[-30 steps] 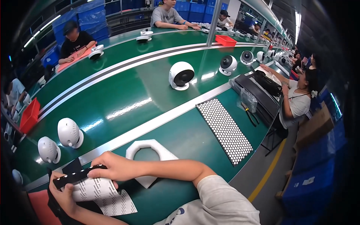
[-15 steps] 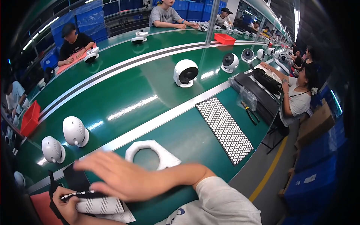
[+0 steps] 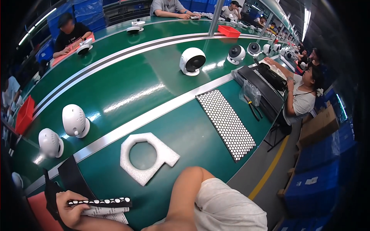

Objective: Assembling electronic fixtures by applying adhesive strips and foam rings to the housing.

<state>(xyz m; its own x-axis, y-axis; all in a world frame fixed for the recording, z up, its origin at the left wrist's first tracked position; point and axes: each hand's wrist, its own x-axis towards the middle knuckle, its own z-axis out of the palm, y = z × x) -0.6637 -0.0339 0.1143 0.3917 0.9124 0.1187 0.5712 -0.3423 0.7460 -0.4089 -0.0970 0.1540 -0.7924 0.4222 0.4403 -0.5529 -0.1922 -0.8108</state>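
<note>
At the lower left, my left hand is closed around a bent black sheet with white round pads. Printed white backing paper hangs beneath that sheet, against my left forearm. My right forearm runs down past the lower edge, so the hand at its end is out of sight. Ahead of it, a white foam piece with a round hole lies flat on the green bench, touched by neither hand. Farther right rests a larger flat black sheet covered in white round pads.
White rounded devices stand beyond the metal strip, one with a dark round front. Pliers lie near a clear bag. A co-worker sits at the right. Red bins and blue crates flank the line.
My right hand has swept back from over the bench and out of the lower edge, uncovering the foam piece. My left hand keeps hold of the padded sheet. The view has shifted slightly.
</note>
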